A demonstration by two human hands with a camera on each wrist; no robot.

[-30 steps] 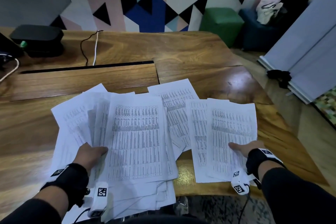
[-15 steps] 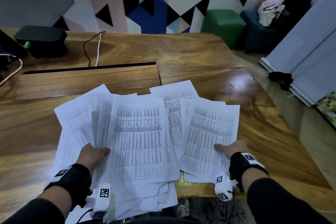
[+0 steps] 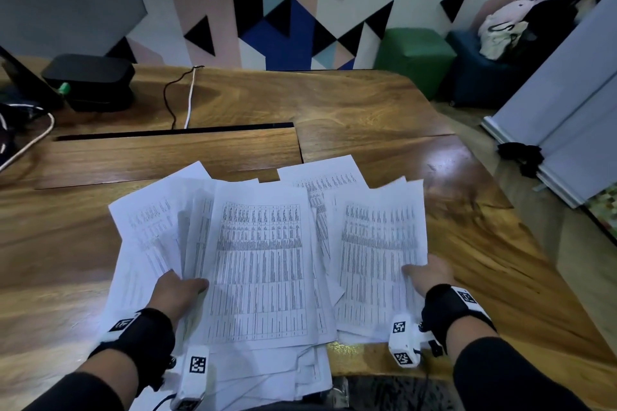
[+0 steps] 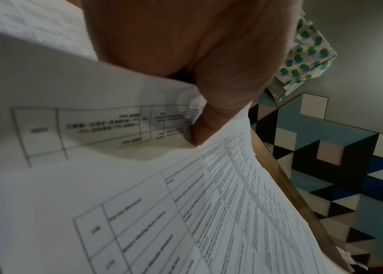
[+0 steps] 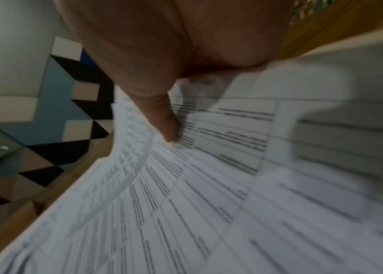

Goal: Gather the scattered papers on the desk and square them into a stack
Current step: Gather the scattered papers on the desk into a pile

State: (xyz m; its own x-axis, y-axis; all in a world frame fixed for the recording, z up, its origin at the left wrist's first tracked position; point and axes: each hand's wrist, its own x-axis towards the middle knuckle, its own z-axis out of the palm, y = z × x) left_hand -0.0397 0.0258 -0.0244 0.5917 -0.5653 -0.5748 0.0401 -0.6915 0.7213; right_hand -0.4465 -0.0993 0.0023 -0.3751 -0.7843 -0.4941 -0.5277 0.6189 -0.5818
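Both hands (image 3: 180,290) (image 3: 430,274) pinching overlapping papers (image 3: 260,260).

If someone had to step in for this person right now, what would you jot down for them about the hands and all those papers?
Left hand: thumb on top, pinching the big fanned pile of papers at its near left.
Right hand: thumb on top, pinching the smaller batch of sheets at its near right corner.
Where things are: both bundles lie on the wooden desk; the smaller batch overlaps the pile's right edge, and the pile's near edge hangs over the desk front.
Done: the sheets are pulled into one overlapping spread.
Left: slide the batch fully onto the pile, then square all edges.
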